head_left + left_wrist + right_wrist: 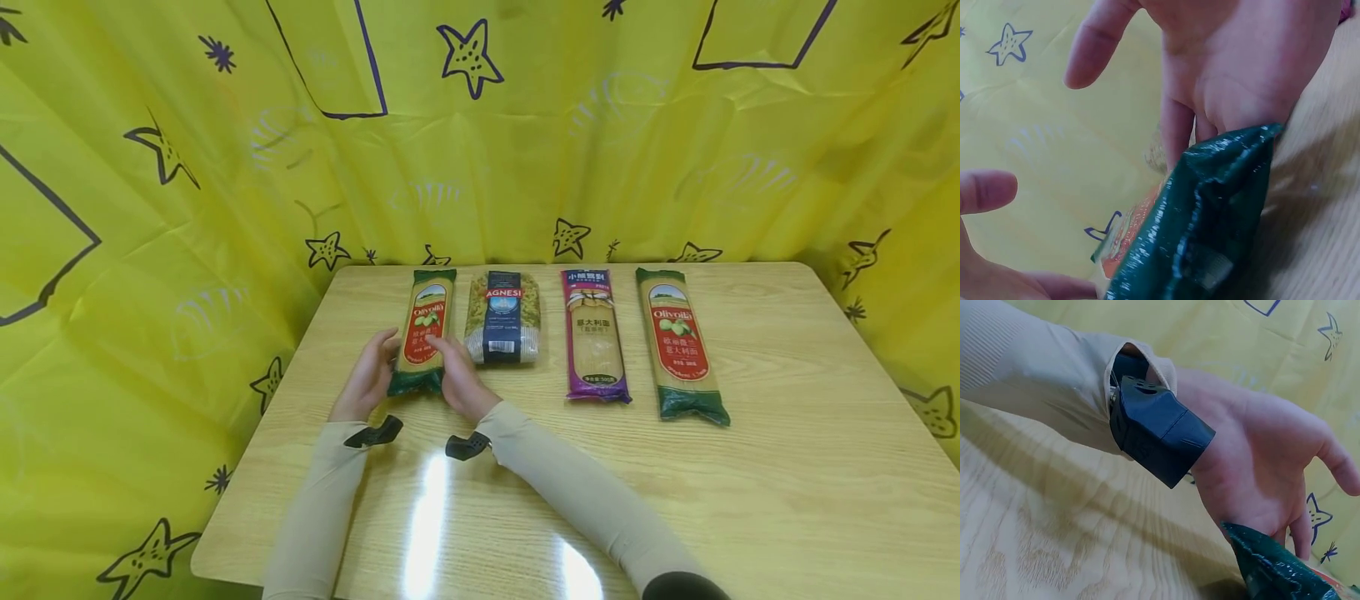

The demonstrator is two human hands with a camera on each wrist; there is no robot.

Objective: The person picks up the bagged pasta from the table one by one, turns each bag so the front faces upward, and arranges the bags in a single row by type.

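A green-ended pack of spaghetti with a red oval label lies at the left of the row, between my two hands. My left hand is at its left side, thumb raised off the wrapper. My right hand is at the right side, palm toward the pack. In the right wrist view the right hand has its thumb held away and its fingers reaching down behind the green end. The left wrist view shows that crinkled green end close up, with the left thumb apart from it.
Right of my hands lie an AGNESI pasta bag, a purple-edged noodle pack and a second green-ended spaghetti pack. They rest on a wooden table. A yellow curtain hangs behind and beside the table.
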